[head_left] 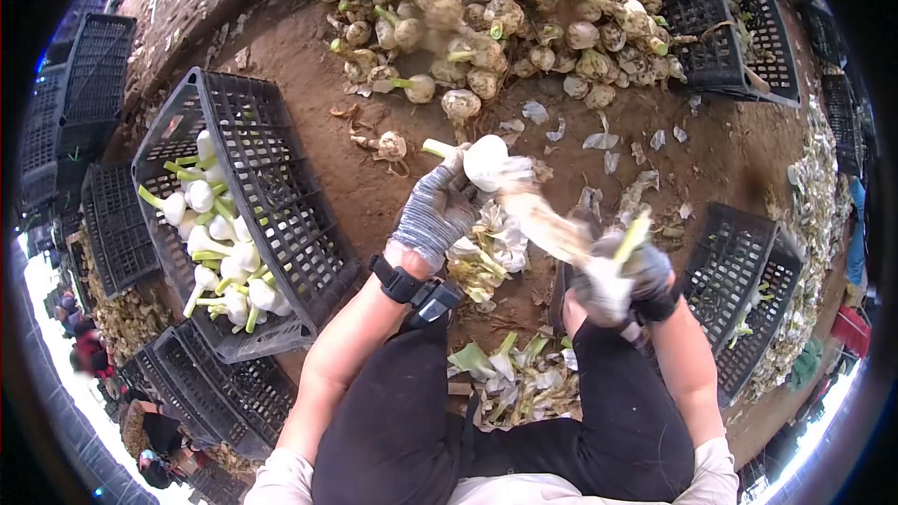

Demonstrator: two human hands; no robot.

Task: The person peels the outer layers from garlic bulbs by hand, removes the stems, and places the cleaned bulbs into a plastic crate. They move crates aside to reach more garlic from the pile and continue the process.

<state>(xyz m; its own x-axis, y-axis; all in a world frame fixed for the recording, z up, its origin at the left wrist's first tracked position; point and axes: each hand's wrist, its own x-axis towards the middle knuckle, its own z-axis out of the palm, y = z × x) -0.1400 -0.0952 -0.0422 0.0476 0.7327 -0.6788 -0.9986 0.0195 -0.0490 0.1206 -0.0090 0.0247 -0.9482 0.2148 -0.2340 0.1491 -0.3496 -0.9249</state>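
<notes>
Pinching a peeled garlic bulb [487, 164] by its neck in the gloved left hand [433, 215], just off centre toward one o'clock, with the stem [435, 147] pointing between nine and ten. Holding the right hand [652, 278] out between three and four, near a green-tipped stalk [635, 238], but blurring too much for telling whether spread, pressed together or pinching that stalk. Seeing a pale, blurred strip of husk [547, 224] between both hands. Having a black crate [271, 168] of peeled garlic at nine o'clock, with a lattice wall facing the left hand, and leaving brown earth [360, 189] as open room between. Facing a heap of unpeeled garlic [505, 19] at twelve, with stray bulbs along its lower edge near the left hand. Finding an upper crate [678, 0] at two o'clock, well apart, and a lower crate [725, 266] between three and four, edging close outside the right hand and leaving narrow room there. Seeing leaf trimmings [533, 388] between the legs [388, 402] at five.
</notes>
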